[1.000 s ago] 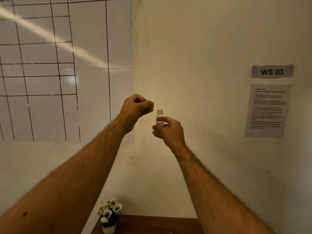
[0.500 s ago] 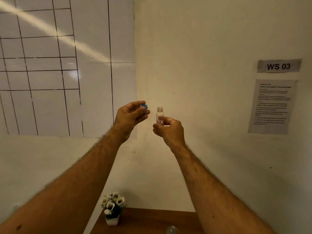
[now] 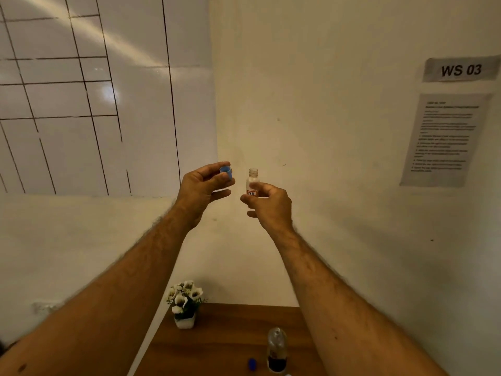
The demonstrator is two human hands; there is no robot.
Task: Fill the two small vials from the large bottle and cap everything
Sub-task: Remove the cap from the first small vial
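Both hands are raised in front of the wall corner. My right hand [image 3: 267, 204] grips a small clear vial [image 3: 253, 181] upright by its lower half; the vial has a red-edged label and its threaded neck is uncapped. My left hand [image 3: 202, 189] pinches a small light-blue cap [image 3: 226, 171] between thumb and fingers, open side facing me, a short gap left of the vial's neck. Down on the wooden table [image 3: 217, 346] stands the large clear bottle [image 3: 276, 348] with dark liquid at its bottom, and a dark-blue cap [image 3: 252, 364] lies just left of it.
A small white pot of white flowers [image 3: 185, 303] stands at the table's back left corner. A whiteboard with a drawn grid [image 3: 95, 90] hangs on the left wall. A "WS 03" sign [image 3: 461, 69] and a printed sheet [image 3: 442, 137] are on the right wall.
My left hand has turned from a closed fist over the cap to a palm-up pinch showing the cap. The camera tilted down, bringing the large bottle and dark-blue cap into view.
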